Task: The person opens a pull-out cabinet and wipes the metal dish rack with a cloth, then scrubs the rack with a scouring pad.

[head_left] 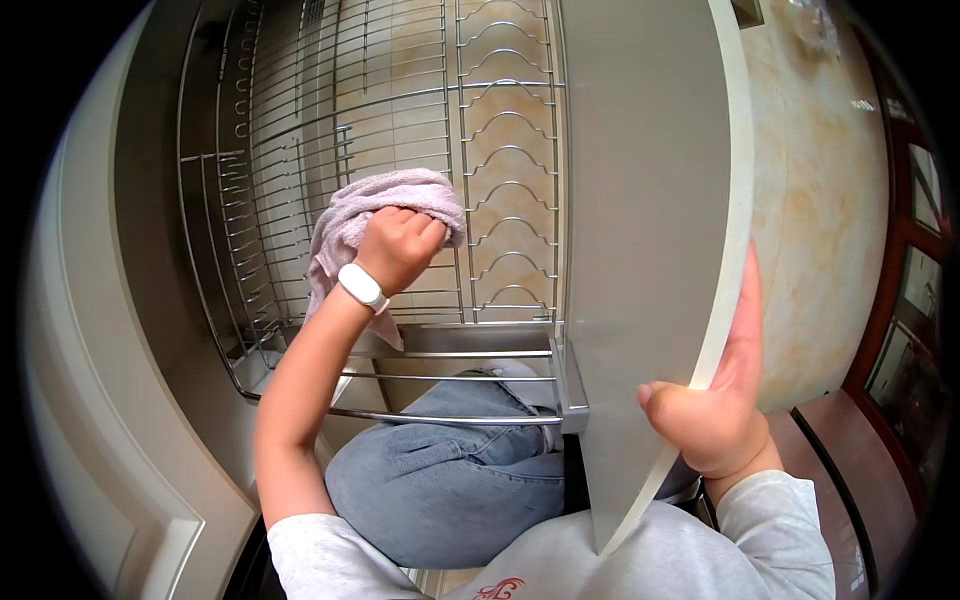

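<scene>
My left hand (402, 248), with a white band on its wrist, is closed on a bunched pink cloth (375, 195). The cloth lies against the wire rack (390, 110) of a pulled-out drawer, and one end hangs down below my wrist. On the other side, my right hand (715, 415) grips the edge of the grey drawer front (655, 230). Its thumb shows on the inner face, while the fingers run along the outer face, partly hidden by the panel.
A row of wavy wire dividers (508, 185) runs beside the drawer front. Metal side rails (460, 416) cross just above my bent legs in jeans (450, 490). A white cabinet door (110, 400) stands at left. Marbled floor tiles (815, 230) extend at right, towards dark red framed panels (905, 290).
</scene>
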A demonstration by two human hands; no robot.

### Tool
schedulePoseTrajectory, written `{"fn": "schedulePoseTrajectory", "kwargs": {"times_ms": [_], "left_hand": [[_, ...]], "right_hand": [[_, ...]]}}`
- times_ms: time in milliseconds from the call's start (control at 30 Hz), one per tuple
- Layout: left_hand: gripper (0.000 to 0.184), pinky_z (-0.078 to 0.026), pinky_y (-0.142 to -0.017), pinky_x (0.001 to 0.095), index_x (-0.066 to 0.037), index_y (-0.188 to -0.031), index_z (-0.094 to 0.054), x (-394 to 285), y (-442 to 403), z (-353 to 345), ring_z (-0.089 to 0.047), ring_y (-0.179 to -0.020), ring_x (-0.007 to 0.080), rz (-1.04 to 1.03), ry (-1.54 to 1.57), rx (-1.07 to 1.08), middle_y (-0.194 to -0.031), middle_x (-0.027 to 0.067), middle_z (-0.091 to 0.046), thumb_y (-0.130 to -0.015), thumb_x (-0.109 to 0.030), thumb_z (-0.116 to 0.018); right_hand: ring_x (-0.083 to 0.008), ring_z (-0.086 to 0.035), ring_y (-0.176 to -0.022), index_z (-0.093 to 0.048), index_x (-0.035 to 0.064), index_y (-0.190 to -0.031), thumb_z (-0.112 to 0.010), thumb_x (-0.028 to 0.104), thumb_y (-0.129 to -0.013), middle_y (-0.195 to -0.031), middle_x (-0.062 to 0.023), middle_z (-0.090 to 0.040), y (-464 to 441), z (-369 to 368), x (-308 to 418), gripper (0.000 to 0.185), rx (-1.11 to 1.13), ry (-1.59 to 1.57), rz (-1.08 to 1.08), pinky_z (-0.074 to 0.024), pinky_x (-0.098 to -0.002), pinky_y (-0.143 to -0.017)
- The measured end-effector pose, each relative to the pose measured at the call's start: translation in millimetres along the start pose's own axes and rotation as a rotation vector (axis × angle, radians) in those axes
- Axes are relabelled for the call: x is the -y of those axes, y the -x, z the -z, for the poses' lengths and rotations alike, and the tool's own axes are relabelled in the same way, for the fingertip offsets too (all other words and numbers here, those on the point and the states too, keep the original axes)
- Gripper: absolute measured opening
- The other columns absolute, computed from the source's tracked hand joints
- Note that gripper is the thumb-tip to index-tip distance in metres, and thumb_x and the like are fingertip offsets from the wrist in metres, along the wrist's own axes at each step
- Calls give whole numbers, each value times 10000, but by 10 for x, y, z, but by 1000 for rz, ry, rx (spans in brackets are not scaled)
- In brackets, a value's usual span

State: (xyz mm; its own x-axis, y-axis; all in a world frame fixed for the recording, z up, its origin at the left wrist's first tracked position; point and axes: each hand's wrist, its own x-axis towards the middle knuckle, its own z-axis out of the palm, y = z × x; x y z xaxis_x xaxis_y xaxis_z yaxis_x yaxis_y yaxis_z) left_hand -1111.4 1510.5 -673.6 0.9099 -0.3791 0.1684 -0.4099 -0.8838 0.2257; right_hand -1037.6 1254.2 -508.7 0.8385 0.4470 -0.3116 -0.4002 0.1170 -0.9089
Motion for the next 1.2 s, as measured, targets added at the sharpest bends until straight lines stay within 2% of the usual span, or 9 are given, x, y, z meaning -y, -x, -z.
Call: {"fn": "schedulePoseTrajectory", "kwargs": {"times_ms": [167,500,633,700,767,833,900,967,1200], "left_hand": [[212,-396,-493,342,-96,-650,-523,28,195,25,-512,-524,215,182,-11,-54,-553,42,-497,-622,-207,-702],[187,-427,-555,373,-93,-681,-569,458,742,394,-549,-603,273,351,-69,60,-620,72,-562,-576,-140,-716],[210,-434,-544,363,-70,-743,-623,398,810,578,-563,-611,287,629,-14,106,-640,120,-570,-562,-121,-718],[229,-442,-553,364,-59,-792,-635,452,767,674,-563,-616,302,878,342,412,-661,148,-576,-579,-105,-705],[204,-440,-565,377,-44,-755,-618,442,735,614,-550,-626,314,827,391,451,-675,148,-574,-586,-122,-704],[174,-438,-525,317,6,-679,-606,410,744,424,-566,-529,272,722,113,299,-610,171,-573,-570,-90,-703],[198,-454,-568,360,-37,-724,-601,209,735,439,-567,-618,312,608,-20,226,-664,125,-581,-565,-99,-702],[197,-454,-570,356,-60,-744,-599,136,740,412,-574,-653,304,604,33,75,-720,100,-584,-571,-85,-689],[178,-442,-529,358,-52,-637,-531,-94,463,189,-556,-602,284,441,31,74,-706,86,-546,-547,-67,-684]], "right_hand": [[-156,-447,-1028,-166,65,-1358,-505,53,-458,-1122,-45,-435,-13,-21,109,962,-8,-30,-108,-376,-284,-880],[-145,-444,-1028,-90,73,-1374,-531,13,-491,-1139,-39,-420,-30,126,107,988,106,-20,-153,-376,-273,-857],[-149,-433,-1048,-33,69,-1388,-536,24,-494,-1177,-51,-404,-35,182,66,1026,171,34,-121,-370,-281,-870],[-154,-429,-1052,-27,65,-1388,-537,31,-494,-1180,-55,-400,-32,192,44,1030,188,54,-90,-365,-286,-879],[-157,-427,-1052,-28,62,-1387,-537,36,-494,-1179,-58,-399,-33,190,28,1028,196,86,-52,-362,-289,-885],[-163,-425,-1058,-36,64,-1386,-533,35,-494,-1175,-61,-399,-48,199,28,1021,216,112,-2,-358,-293,-893],[-167,-417,-1076,-33,66,-1387,-527,34,-492,-1189,-64,-393,-49,209,41,1022,227,176,22,-351,-298,-905],[-170,-409,-1092,-28,68,-1388,-523,32,-490,-1204,-66,-386,-36,197,58,1026,229,230,20,-345,-302,-914],[-175,-386,-1134,-6,76,-1391,-477,29,-489,-1242,-62,-366,-34,97,87,1018,125,169,-40,-320,-308,-940]]}}
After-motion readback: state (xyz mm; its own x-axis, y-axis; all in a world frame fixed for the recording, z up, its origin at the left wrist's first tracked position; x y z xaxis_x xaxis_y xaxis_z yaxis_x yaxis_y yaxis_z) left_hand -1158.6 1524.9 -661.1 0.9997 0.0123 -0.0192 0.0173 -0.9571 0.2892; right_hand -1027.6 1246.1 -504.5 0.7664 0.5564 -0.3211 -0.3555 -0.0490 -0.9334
